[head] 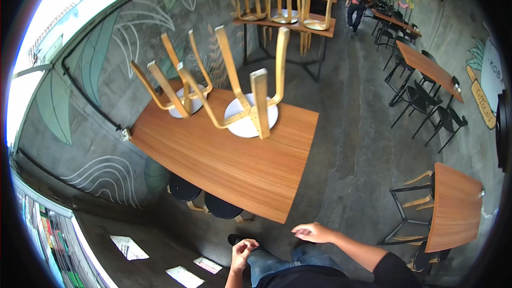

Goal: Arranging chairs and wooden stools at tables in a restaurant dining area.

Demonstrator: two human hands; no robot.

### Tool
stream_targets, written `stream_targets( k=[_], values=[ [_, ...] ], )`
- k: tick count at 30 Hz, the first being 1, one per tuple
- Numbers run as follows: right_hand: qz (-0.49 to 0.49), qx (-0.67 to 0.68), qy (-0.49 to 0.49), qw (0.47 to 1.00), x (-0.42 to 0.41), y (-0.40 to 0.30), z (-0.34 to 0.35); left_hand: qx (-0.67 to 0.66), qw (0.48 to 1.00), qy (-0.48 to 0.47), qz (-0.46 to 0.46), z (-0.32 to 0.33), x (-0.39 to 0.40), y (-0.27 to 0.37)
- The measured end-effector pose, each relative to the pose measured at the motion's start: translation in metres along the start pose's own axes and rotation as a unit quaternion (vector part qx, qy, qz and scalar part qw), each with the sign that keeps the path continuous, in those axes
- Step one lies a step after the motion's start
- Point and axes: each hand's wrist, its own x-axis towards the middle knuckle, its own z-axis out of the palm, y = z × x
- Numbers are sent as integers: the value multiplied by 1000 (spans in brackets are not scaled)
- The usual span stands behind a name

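Note:
My left hand [243, 250] is raised in front of my jeans with its fingers curled; whether they close fully is unclear, and no object shows in it. Further right, my right hand [314, 233] hovers below the near corner of a wooden table [240, 164], holding nothing, its fingers partly bent. Two stools rest upside down on that table, their pale round seats down and wooden legs up: one stool [252, 116] near the middle, the other stool [186, 102] closer to the wall. Black round stools [223, 207] stand under the table's near edge. Neither hand touches the table.
Behind stands another wooden table [280, 24] bearing several upturned stools. A person [359, 0] in a red shirt is at the far end of the aisle. Along the right wall are a long table [432, 68] with black chairs [418, 100] and a smaller table [456, 208] with stools.

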Motion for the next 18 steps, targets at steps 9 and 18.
stream_targets(
  k=[9,18],
  values=[
    [101,94,543,828,-272,88,-76,121,968,-219,-12,165,69,32],
    [-58,170,188,965,-125,78,-22,152,897,-390,-143,262,123,9]
  ],
)
